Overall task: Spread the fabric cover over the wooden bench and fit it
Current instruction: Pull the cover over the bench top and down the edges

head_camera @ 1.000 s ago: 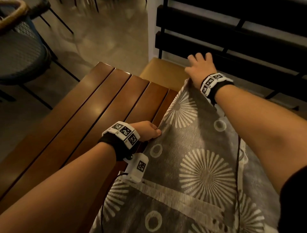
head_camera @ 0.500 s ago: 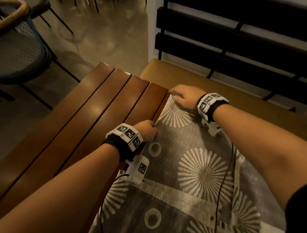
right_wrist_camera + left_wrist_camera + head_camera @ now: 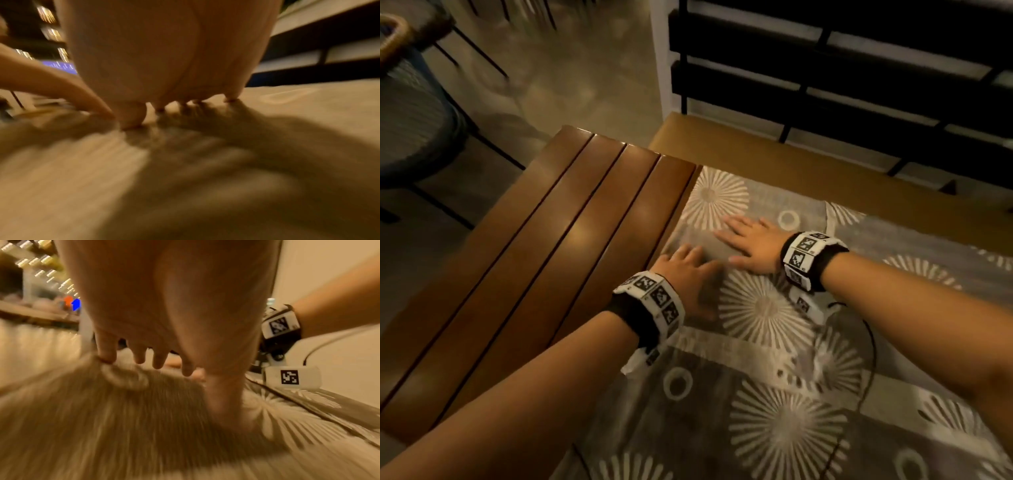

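A grey fabric cover printed with pale starbursts and rings lies over the right part of the slatted wooden bench, whose left slats show bare. My left hand lies flat on the cover beside the bare slats, fingers straight. My right hand presses flat on the cover just beyond it, fingers spread and pointing left. In the left wrist view my left fingers touch the blurred cover. The right wrist view shows my right fingertips resting on the cover.
A tan padded seat runs along behind the cover, under a black slatted backrest. A woven chair on thin black legs stands at the far left on the tiled floor.
My right hand came back from the far tan seat and now lies flat on the cover. My left hand let go of the cover's edge and flattened. The cover's end reaches farther.
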The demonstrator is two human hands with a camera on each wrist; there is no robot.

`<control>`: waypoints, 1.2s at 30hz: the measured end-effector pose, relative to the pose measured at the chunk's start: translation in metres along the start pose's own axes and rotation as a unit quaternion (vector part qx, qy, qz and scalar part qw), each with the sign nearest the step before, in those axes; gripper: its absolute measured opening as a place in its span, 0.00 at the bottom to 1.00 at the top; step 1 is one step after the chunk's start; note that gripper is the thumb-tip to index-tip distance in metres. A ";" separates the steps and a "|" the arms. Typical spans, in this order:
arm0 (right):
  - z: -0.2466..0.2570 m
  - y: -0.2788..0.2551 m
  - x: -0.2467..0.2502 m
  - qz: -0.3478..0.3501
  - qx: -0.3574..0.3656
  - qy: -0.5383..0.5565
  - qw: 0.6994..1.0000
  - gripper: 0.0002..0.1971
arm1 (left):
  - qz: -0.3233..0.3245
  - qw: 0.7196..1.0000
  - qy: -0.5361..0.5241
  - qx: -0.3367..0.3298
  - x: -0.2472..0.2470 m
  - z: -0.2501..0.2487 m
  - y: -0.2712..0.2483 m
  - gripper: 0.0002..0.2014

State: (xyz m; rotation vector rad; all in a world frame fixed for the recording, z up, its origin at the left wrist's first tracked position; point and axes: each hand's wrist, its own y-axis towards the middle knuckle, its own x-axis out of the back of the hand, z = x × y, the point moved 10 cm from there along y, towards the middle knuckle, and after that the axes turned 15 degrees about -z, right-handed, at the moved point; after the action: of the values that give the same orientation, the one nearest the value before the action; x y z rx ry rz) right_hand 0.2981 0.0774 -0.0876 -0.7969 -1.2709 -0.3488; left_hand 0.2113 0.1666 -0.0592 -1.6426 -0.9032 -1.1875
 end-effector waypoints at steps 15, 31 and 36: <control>-0.029 -0.304 -0.065 -0.011 -0.164 0.168 0.972 0.40 | 0.051 0.997 0.029 0.058 -0.021 -0.122 -0.042 0.41; 0.017 -0.365 -0.079 -0.089 -0.155 0.089 0.980 0.11 | 0.014 0.990 0.143 -0.006 -0.028 -0.177 -0.102 0.11; 0.064 -0.416 -0.079 -0.040 -0.178 0.152 0.971 0.11 | 0.010 0.998 0.055 -0.028 -0.040 -0.192 -0.153 0.12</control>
State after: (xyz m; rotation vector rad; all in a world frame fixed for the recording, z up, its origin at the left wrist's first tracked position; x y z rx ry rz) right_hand -0.0371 -0.1798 -0.0167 -0.9530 -0.9641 -0.7506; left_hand 0.0015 0.0359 -0.0332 -1.6095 -0.7879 -1.2866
